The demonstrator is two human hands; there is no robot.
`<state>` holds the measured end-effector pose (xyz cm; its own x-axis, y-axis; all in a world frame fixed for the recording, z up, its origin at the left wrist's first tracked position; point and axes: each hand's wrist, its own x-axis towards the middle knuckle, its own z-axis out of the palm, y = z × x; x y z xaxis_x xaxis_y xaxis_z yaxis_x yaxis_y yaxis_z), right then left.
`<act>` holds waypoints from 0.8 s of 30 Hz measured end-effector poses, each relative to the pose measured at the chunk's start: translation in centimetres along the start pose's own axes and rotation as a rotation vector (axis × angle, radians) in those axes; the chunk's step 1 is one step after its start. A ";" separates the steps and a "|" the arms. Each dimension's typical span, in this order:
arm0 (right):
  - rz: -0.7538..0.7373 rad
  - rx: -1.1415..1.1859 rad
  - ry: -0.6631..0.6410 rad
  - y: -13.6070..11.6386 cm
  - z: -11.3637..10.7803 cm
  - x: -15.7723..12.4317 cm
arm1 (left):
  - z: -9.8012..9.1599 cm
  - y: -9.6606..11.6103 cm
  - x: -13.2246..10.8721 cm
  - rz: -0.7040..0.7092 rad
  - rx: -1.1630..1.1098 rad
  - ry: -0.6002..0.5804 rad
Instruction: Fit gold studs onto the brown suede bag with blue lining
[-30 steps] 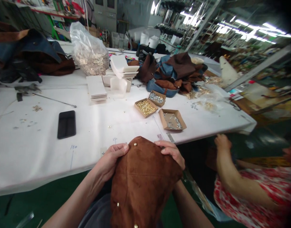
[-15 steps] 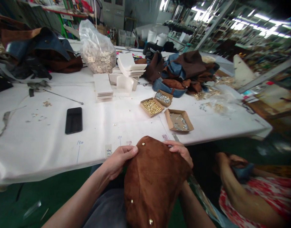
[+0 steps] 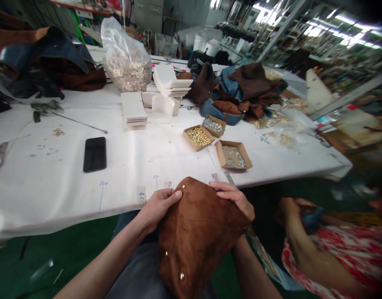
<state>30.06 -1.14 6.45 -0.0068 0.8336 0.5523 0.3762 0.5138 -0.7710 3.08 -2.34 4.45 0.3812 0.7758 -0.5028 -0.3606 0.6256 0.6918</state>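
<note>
A brown suede piece (image 3: 203, 232), bag-like in shape, lies over my lap and reaches up to the table edge. Several gold studs show along its left side, one of them a round stud (image 3: 183, 187) near the top corner. My left hand (image 3: 161, 205) pinches its upper left edge, thumb on top beside that stud. On the upper right edge, my right hand (image 3: 236, 199) grips the suede with its fingers bent over the side; its thumb is hidden. Whatever lies beneath the suede is out of sight.
On the white-covered table (image 3: 125, 174) stand a box of gold studs (image 3: 197, 138), a box of silver pieces (image 3: 213, 125) and a third shallow box (image 3: 232, 154). Farther left lies a phone (image 3: 95, 154). Behind are white card stacks (image 3: 134, 109) and a plastic bag (image 3: 125, 62). A co-worker's arm (image 3: 303, 245) is at right.
The suede piece has turned a little, its lower end swinging left and the lower studs rising. Both hands keep their hold, the right fingers shifting slightly left along the edge.
</note>
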 end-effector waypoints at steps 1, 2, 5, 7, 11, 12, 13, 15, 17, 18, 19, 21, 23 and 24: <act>-0.007 0.010 -0.017 -0.3 -0.2 0.0 | 0.0 -0.2 0.0 0.004 0.007 0.002; -0.015 0.017 -0.025 -0.5 -0.3 0.1 | 0.0 -0.3 0.1 0.011 0.012 0.006; -0.070 0.007 -0.043 -0.9 -0.4 0.4 | -0.1 -0.6 0.2 0.038 0.032 0.016; -0.145 -0.032 -0.041 -1.2 -0.3 0.6 | -0.3 -0.7 0.2 0.073 0.061 0.009; -0.323 -0.115 0.006 -2.2 -0.4 1.2 | -0.4 -0.8 0.1 0.140 0.105 -0.013; -0.352 -0.124 0.001 -2.4 -0.6 1.2 | -0.4 -0.8 0.0 0.144 0.108 -0.013; -0.372 -0.128 -0.015 -2.5 -0.8 1.2 | -0.3 -0.8 -0.1 0.143 0.106 -0.014; -0.386 -0.123 -0.054 -2.7 -1.2 1.1 | -0.2 -0.8 -0.3 0.124 0.090 -0.019; -0.384 -0.111 -0.060 -2.6 -1.5 0.9 | 0.0 -0.9 -0.4 0.098 0.060 -0.029; -0.384 -0.108 -0.062 -2.6 -1.6 0.8 | 0.0 -1.0 -0.5 0.089 0.044 -0.030; -0.392 -0.104 -0.060 -2.7 -1.6 0.6 | 0.1 -1.1 -0.5 0.083 0.032 -0.029; -0.426 -0.091 -0.046 -2.9 -1.5 0.5 | 0.4 -1.1 -0.7 0.087 0.028 -0.029; -0.442 -0.110 -0.053 -3.3 -1.5 0.4 | 0.7 -1.0 -1.0 0.106 0.059 -0.021; -0.444 -0.137 -0.064 -3.6 -1.7 0.4 | 0.9 -0.9 -1.2 0.119 0.080 -0.013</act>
<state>30.23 -3.01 10.00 -0.2502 0.5525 0.7951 0.4426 0.7956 -0.4136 3.71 -3.90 4.92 0.3510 0.8427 -0.4081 -0.3355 0.5201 0.7854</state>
